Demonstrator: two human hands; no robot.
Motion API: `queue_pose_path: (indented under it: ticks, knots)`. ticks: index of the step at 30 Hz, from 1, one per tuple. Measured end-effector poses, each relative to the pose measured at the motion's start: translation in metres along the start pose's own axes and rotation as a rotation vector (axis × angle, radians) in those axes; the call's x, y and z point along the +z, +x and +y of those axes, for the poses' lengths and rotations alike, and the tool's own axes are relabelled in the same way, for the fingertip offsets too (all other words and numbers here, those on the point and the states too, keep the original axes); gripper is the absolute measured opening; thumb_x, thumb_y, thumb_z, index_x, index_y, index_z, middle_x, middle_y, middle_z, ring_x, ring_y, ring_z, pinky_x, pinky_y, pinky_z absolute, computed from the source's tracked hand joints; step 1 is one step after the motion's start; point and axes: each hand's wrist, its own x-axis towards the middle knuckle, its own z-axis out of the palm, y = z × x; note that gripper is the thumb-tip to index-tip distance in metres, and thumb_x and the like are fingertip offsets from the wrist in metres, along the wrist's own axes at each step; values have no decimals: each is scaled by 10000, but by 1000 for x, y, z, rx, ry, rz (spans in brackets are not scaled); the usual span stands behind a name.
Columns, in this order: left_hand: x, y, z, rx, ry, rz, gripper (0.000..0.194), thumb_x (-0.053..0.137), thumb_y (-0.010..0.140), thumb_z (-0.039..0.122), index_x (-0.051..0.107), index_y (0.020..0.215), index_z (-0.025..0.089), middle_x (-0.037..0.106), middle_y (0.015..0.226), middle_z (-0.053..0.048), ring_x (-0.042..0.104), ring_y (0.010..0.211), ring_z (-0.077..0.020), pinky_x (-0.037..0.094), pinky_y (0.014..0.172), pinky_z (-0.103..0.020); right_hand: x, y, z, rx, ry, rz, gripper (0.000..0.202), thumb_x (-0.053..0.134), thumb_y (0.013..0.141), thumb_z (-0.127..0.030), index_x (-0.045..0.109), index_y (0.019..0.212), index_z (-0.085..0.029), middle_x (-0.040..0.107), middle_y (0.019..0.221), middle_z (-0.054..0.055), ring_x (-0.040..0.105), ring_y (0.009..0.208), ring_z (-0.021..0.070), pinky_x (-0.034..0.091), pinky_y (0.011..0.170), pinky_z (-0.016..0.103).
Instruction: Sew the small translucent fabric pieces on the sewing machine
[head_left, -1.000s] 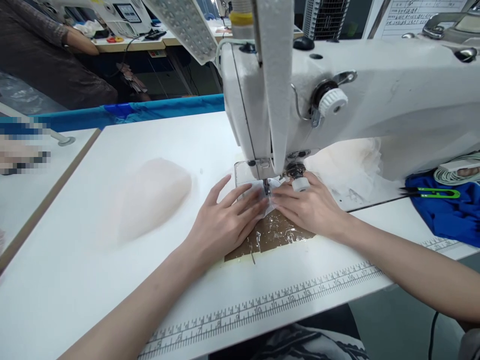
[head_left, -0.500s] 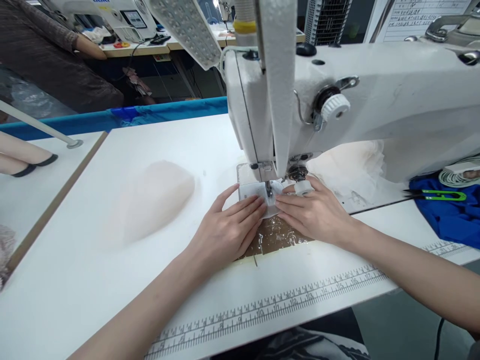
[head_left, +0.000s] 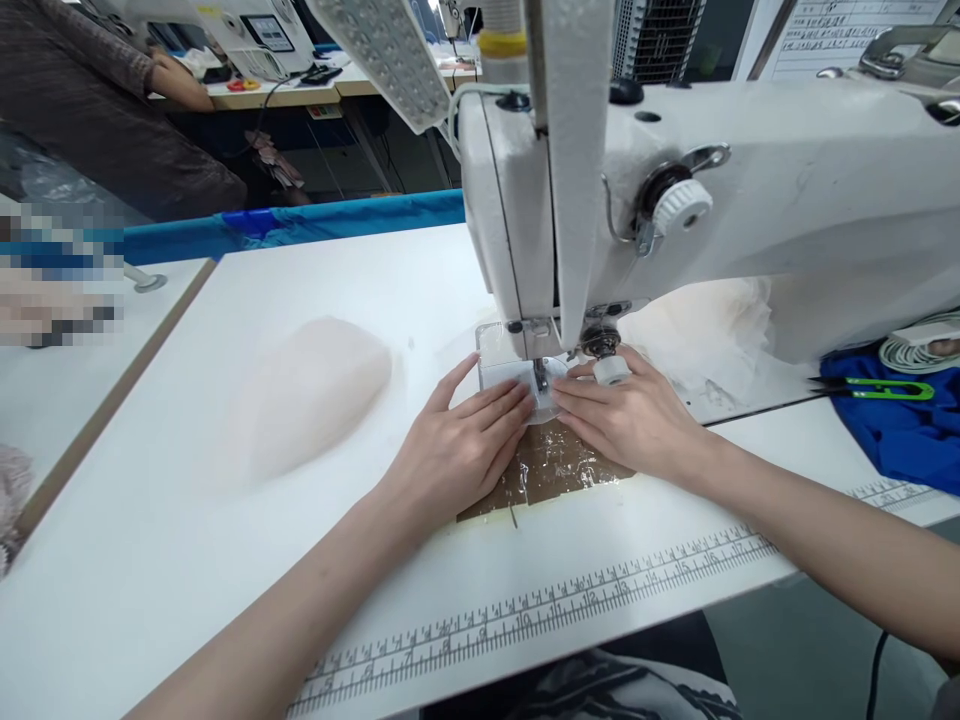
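My left hand point(head_left: 474, 440) lies flat with fingers stretched, its fingertips on a small sheer white piece of fabric point(head_left: 546, 408) just left of the presser foot point(head_left: 540, 374). On the other side, my right hand point(head_left: 634, 412) rests with its fingers extended, fingertips on the same piece's right edge. Part of this hand is behind the white knob point(head_left: 611, 371) of the sewing machine point(head_left: 517, 220). The fabric lies under the foot, and its rounded near edge shows between my hands. Below it is a brown, tape-covered patch point(head_left: 555, 465) on the table.
A sheer pale fabric piece point(head_left: 315, 395) lies on the white table point(head_left: 150, 540) at left. More sheer fabric point(head_left: 701, 325) sits behind the needle area. Green thread snips point(head_left: 885, 389) rest on blue cloth point(head_left: 915, 440) at right. Another person's arm point(head_left: 180, 85) is at the far left.
The fabric's near edge has slid slightly away from me under the presser foot, and more of the brown patch shows. Both hands stay flat beside the foot, with only a slight shift.
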Motion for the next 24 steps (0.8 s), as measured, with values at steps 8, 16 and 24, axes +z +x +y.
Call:
queue_pose_path:
  ticks: [8, 16, 24]
  knots:
    - [3, 1, -2, -22, -12, 11, 302, 444, 919, 160, 623, 1159, 188, 676, 1132, -73, 625, 1093, -218, 316, 1102, -557, 2, 1, 1, 16, -37, -23, 252, 465, 948, -229, 703, 1006, -169, 731, 977, 32, 635, 877, 187, 386, 977, 423]
    - [5, 2, -3, -28, -4, 3, 299, 436, 924, 160, 616, 1163, 161, 667, 1145, -80, 621, 1099, -223, 307, 1106, -557, 3, 3, 1, 33, -41, -35, 267, 454, 949, -225, 711, 997, -172, 734, 957, 41, 636, 885, 196, 375, 984, 436]
    - [5, 2, -4, -24, 31, -2, 294, 446, 926, 178, 611, 1166, 148, 674, 1144, -82, 613, 1113, -220, 337, 1097, -512, 5, 3, 2, 19, -69, -12, 279, 438, 955, -238, 712, 964, -187, 732, 958, 22, 621, 904, 184, 349, 1002, 406]
